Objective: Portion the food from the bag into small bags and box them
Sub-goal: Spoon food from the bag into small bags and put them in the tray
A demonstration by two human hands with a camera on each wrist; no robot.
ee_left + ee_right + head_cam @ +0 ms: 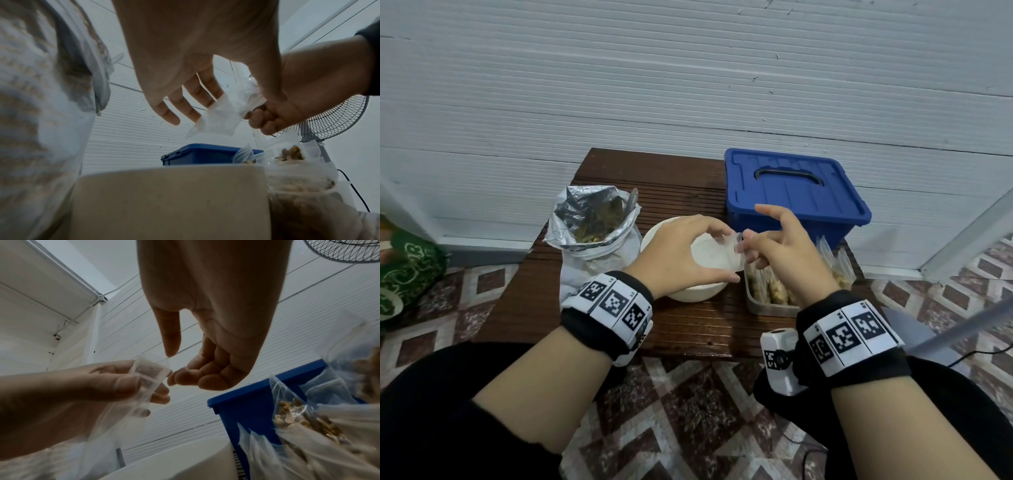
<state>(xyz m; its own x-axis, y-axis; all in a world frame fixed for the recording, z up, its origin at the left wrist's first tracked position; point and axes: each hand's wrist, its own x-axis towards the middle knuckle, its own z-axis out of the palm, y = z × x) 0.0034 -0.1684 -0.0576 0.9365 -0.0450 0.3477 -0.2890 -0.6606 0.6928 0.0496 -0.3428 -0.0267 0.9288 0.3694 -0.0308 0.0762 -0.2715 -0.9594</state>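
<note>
My left hand [727, 260] holds a small empty clear bag [717, 253] over the white bowl [688, 294], with the thumb below and the fingers above. My right hand [751, 246] pinches the bag's labelled top edge [148, 371] between the thumb and curled fingers [185, 378]. In the left wrist view the bag [222, 113] hangs between the two hands. The open foil food bag [592, 219] stands left of the bowl, with a spoon handle sticking out. A clear tray [760, 305] under my right wrist holds several filled small bags [308, 426].
A blue box [791, 192] with its lid on and a black handle sits at the back right of the small dark wooden table [619, 329]. A fan [333, 120] stands to the right. Tiled floor surrounds the table, and a white panelled wall rises behind it.
</note>
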